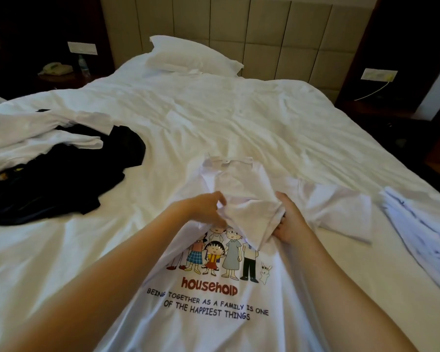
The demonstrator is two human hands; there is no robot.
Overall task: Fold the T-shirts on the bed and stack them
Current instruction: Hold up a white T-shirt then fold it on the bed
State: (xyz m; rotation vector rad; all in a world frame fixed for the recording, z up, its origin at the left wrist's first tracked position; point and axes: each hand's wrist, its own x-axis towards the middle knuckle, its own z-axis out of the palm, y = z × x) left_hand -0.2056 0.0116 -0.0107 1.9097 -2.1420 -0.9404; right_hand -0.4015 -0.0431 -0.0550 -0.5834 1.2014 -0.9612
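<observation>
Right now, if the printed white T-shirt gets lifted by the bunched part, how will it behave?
Probably floppy: the T-shirt bunches where the left hand and right hand grip it, so the rest would likely sag. Seems thin and light, given its fine wrinkles. Pushed, it would probably rumple like the sheet under it.

Bed [239, 118]: pillow [188, 54] at head, clothes heap [61, 168] left, printed T-shirt [214, 301] near centre, white stack [422, 237] right.
</observation>
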